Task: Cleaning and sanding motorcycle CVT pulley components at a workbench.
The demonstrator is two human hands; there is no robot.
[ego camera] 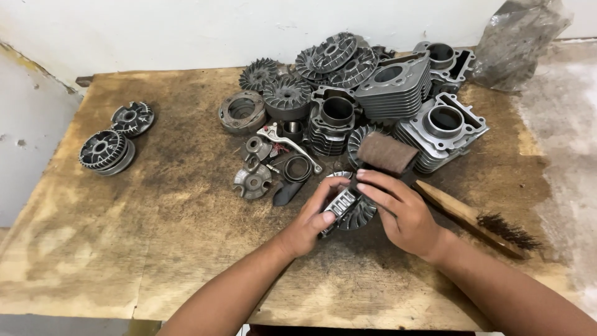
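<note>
While the left hand [309, 221] steadies a small finned metal part [348, 208] from the side, the right hand [401, 211] presses a folded piece of brown sandpaper [385, 152] against its top. The part lies on the table [155, 218], near the front edge and just before the big pile, so both arms can reach it without stretching. The left grip is closed around the part, thumb on one side and fingers on the other; this probably keeps it from sliding under the rubbing. The right grip is clenched on the sandpaper, with the fingers flat over the lower end, and the free end stands up toward the pile.

A wire brush [479, 221] with a wooden handle lies just right of the right hand, close enough to pick up quickly. Behind the hands is a heap of grey engine parts: finned cylinders [444, 127], round fan-like discs [336, 56] and a lever [286, 143] among small rings. Two similar discs [115, 140] lie well apart at the far left (perhaps sorted away from the rest, I cannot be sure). A crumpled plastic bag [522, 37] lies at the far right corner by the wall.
</note>
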